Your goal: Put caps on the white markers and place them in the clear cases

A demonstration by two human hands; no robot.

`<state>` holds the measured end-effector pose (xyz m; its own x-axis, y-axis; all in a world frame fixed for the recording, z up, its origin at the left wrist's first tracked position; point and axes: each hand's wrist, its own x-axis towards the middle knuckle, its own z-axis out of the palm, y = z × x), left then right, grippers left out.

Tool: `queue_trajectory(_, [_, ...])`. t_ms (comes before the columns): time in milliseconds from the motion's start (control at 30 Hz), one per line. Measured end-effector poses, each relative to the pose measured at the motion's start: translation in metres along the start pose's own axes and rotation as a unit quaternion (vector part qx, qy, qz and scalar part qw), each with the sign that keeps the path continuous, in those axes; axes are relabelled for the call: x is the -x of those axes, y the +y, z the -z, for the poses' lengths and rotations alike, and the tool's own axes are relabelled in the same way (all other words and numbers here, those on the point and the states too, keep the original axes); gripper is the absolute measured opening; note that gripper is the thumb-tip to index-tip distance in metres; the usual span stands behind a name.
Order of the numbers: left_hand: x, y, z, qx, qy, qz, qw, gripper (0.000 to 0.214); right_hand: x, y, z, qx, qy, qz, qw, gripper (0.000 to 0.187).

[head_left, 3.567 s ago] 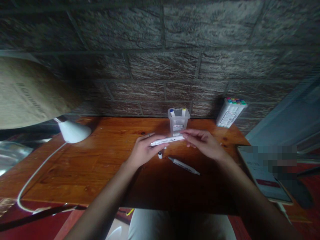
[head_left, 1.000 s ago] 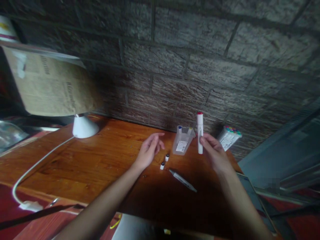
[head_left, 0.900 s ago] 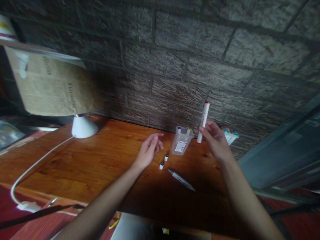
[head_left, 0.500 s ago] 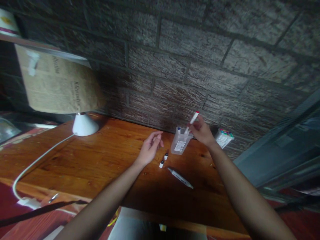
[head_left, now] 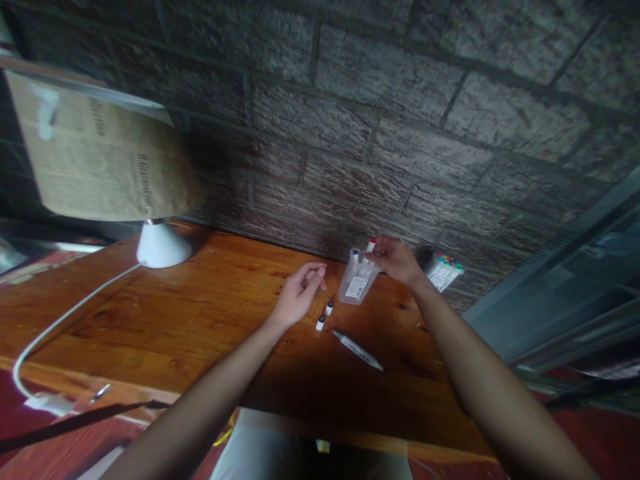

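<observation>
My right hand (head_left: 397, 259) pinches a white marker with a red end (head_left: 371, 245), which stands in a translucent plastic holder (head_left: 345, 291). A marker with a blue end (head_left: 355, 255) is in the same holder. My left hand (head_left: 299, 291) hovers left of the holder, fingers loosely curled and apart from the thumb, with nothing visible in it. Two small white caps with dark ends (head_left: 321, 323) lie just below that hand. Nearer to me, an uncapped double-ended marker (head_left: 358, 349) rests on the wooden table (head_left: 215, 313).
Another holder packed with colourful markers (head_left: 444, 271) stands behind my right wrist. A lamp with a printed paper shade (head_left: 115, 160) is at the left, its white cord (head_left: 75, 303) running over the table edge. A brick wall (head_left: 320, 153) closes off the back.
My right hand has moved down and left, lowering the red-ended marker deeper into the holder. The left hand keeps nearly the same pose. The view has shifted slightly.
</observation>
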<state>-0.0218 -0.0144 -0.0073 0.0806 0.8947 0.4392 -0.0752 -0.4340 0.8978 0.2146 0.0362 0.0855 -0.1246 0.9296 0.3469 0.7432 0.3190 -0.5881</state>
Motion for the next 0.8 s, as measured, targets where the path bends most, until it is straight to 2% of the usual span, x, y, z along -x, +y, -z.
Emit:
queue_trajectory(167, [0.0,-0.001,0.001,-0.013,-0.007,-0.004,1.0,0.04,0.002,-0.01,0.008,0.045,0.052,0.003,0.998,0.028])
queue_trajectory(267, [0.0,-0.002,0.002,-0.027,-0.007,-0.009,1.0,0.04,0.027,-0.02,0.01,0.069,0.104,0.044,0.991,0.023])
queue_trajectory(300, [0.0,-0.003,0.002,-0.029,-0.006,-0.009,1.0,0.04,0.042,-0.023,0.008,0.065,0.099,0.061,0.991,0.021])
queue_trajectory(333, [0.0,-0.003,0.002,-0.031,-0.005,-0.008,0.999,0.04,0.059,-0.025,0.005,0.044,0.069,0.065,0.995,0.022])
queue_trajectory(433, [0.0,-0.004,0.002,-0.032,0.001,-0.005,0.999,0.04,0.112,-0.023,-0.015,0.007,-0.099,0.044,0.994,0.022])
queue_trajectory(467, [0.0,-0.004,0.003,-0.031,0.005,-0.005,1.0,0.04,0.128,-0.02,-0.023,0.019,-0.123,0.025,0.992,0.023])
queue_trajectory(533, [-0.001,-0.005,0.003,-0.026,0.011,-0.004,1.0,0.041,0.149,-0.013,-0.036,0.061,-0.156,-0.005,0.986,0.019])
queue_trajectory(600, [-0.002,-0.005,0.003,-0.017,0.017,0.0,1.0,0.042,0.158,-0.007,-0.045,0.09,-0.175,-0.019,0.98,0.014])
queue_trajectory(700, [-0.004,-0.006,0.004,-0.003,0.032,0.01,0.999,0.044,0.157,-0.003,-0.049,0.084,-0.191,-0.023,0.978,0.019])
queue_trajectory(800, [-0.006,-0.007,0.005,0.002,0.043,0.019,0.999,0.044,0.155,-0.002,-0.05,0.074,-0.198,-0.027,0.977,0.016])
